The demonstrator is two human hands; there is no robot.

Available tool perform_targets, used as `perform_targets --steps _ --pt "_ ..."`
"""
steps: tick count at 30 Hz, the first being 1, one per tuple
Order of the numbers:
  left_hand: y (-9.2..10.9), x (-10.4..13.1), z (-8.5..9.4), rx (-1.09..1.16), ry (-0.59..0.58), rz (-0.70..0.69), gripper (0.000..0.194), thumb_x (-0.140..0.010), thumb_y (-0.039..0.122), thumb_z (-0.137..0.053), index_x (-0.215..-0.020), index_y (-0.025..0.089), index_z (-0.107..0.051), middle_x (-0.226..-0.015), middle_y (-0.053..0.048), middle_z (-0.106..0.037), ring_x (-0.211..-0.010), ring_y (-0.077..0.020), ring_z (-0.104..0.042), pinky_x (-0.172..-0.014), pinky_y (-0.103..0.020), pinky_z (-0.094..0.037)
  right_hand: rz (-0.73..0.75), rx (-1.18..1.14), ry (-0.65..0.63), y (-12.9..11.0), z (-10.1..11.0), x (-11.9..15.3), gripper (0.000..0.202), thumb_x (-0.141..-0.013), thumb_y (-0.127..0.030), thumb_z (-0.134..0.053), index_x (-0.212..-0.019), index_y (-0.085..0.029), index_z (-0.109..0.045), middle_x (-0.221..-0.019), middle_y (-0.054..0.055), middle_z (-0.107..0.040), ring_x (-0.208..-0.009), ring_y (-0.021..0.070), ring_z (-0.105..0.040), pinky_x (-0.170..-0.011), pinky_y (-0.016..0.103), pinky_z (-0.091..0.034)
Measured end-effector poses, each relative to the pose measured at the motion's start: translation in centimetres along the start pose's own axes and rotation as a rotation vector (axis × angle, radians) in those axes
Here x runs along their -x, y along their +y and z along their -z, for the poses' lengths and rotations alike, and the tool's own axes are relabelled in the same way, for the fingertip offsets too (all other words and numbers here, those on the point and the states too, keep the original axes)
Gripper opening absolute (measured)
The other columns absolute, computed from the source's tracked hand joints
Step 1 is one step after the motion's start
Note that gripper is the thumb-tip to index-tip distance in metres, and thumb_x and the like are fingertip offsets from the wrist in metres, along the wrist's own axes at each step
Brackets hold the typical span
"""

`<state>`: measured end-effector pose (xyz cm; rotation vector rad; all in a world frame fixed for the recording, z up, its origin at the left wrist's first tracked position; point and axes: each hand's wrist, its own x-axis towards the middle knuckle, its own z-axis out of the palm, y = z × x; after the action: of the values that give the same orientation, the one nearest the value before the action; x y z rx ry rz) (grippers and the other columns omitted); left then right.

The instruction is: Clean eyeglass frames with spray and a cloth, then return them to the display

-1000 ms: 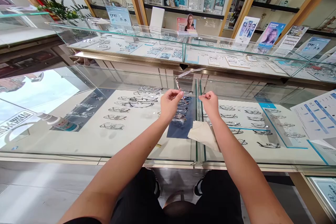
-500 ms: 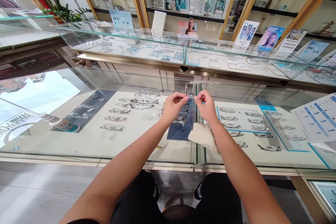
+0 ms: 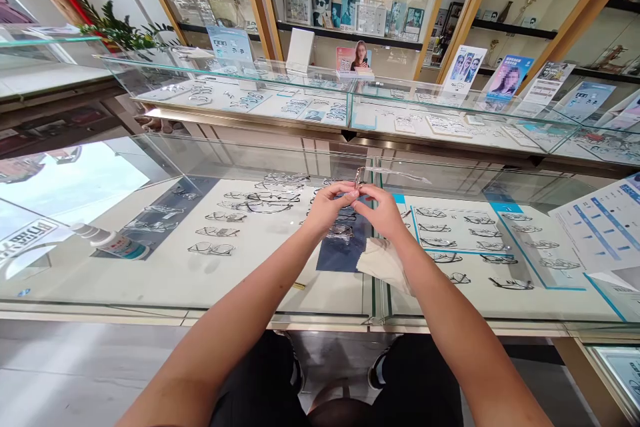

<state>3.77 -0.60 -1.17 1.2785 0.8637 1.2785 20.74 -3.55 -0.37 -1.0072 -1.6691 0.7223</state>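
Observation:
My left hand (image 3: 327,207) pinches a thin-framed pair of eyeglasses (image 3: 359,177), turned nearly edge-on above the glass counter. A thin, clear-looking temple reaches out from it to the right. My right hand (image 3: 384,212) is closed against the same glasses, its fingertips meeting those of my left hand. The fingers hide most of the frame. Just below my right wrist, a cream cloth (image 3: 383,263) lies crumpled on the counter top.
Several rows of eyeglasses (image 3: 215,231) lie inside the glass counter (image 3: 280,297). A white spray bottle (image 3: 113,242) lies on its side at left. A printed sheet (image 3: 600,220) stands at right. Behind is another display case (image 3: 240,123) with leaflets on top.
My right hand has moved left, from a pinch apart from the glasses to meeting my left hand at them. The view has shifted slightly.

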Motion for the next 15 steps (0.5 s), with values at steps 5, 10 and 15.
perform_targets --steps 5,10,15 --pt "0.4 0.4 0.0 -0.240 0.003 -0.140 0.023 -0.081 0.046 -0.084 -0.090 0.026 -0.082 -0.125 -0.010 -0.072 -0.121 -0.0301 -0.066 -0.099 -0.044 -0.051 0.015 0.081 0.076 0.6 0.2 -0.1 0.017 -0.093 -0.037 -0.070 -0.104 -0.029 -0.080 -0.117 0.006 -0.081 -0.110 0.0281 -0.070 -0.097 0.044 -0.053" --pt "1.7 1.0 -0.2 -0.583 0.134 -0.485 0.017 -0.096 0.039 -0.068 -0.103 0.026 -0.077 -0.117 -0.010 -0.071 -0.121 -0.0290 -0.062 -0.111 -0.047 -0.043 -0.025 0.137 0.101 1.3 1.3 -0.2 0.023 -0.095 -0.039 -0.065 -0.110 -0.029 -0.080 -0.117 0.007 -0.083 -0.110 0.0286 -0.073 -0.103 0.047 -0.052" --pt "3.2 3.0 3.0 -0.643 0.327 -0.561 0.015 -0.100 0.036 -0.062 -0.104 0.026 -0.072 -0.116 -0.010 -0.071 -0.120 -0.0284 -0.063 -0.109 -0.045 -0.045 -0.029 0.153 0.115 2.6 2.0 -0.3 0.028 -0.094 -0.043 -0.065 -0.109 -0.025 -0.081 -0.120 0.011 -0.082 -0.112 0.0309 -0.073 -0.102 0.050 -0.053"
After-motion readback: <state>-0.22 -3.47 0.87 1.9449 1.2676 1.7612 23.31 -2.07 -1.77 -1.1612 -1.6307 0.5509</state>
